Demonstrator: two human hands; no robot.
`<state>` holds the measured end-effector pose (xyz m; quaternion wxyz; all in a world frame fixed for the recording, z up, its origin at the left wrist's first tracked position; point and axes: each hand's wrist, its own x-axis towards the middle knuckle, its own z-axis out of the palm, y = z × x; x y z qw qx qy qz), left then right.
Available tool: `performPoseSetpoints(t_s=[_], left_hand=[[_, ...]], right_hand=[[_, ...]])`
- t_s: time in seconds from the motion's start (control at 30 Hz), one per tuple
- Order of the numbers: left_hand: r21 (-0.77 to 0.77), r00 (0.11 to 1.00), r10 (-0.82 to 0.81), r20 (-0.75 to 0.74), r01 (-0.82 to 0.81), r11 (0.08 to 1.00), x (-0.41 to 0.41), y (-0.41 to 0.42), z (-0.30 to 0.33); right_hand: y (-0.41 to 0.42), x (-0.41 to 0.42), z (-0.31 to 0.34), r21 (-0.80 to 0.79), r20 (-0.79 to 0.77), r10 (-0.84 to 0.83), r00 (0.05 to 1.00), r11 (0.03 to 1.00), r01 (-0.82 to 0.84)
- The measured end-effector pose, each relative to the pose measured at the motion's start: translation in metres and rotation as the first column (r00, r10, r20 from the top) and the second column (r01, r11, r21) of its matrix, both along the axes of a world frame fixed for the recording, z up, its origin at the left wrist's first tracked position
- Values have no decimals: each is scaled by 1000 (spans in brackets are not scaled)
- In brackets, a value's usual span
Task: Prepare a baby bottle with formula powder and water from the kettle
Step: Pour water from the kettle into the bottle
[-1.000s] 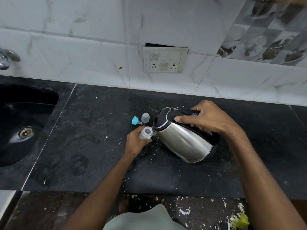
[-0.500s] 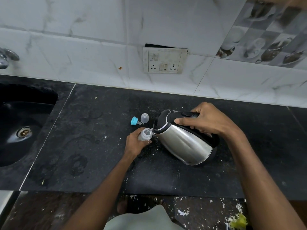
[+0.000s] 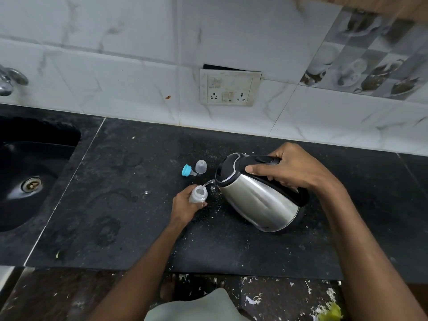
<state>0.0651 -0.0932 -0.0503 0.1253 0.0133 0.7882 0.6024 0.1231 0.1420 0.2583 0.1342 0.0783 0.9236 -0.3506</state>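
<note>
Steel kettle, gripped by right hand, pours into bottle clasped by left hand; next, level kettle before overflow.

- I can't read any text, brand, number or sign here; nothing on the kettle or switch plate is legible.

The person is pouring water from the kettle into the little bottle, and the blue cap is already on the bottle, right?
Not quite. The head view shows the bottle open-topped in the left hand, taking water from the kettle. The blue cap lies on the counter behind it.
</note>
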Motion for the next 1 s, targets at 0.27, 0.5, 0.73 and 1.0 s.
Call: performPoseSetpoints(t_s=[0.27,0.5,0.73,1.0], left_hand=[[0,999,33,21,-33,999,3,-2,-6],[-10,999,37,10,-37,999,3,-3,-7],[-6,999,43,17,-43,999,2,-4,-4],[-18,999,30,21,-29,999,-1,-5,-7]], right_hand=[[0,2,4,22,-4,9,1000,1000,-9],[1,3,10,28,-8,14,1000,1000,-14],[-1,0,16,15,-7,21,1000,1000,-21],[-5,1,24,6,-16,20,1000,1000,-20]])
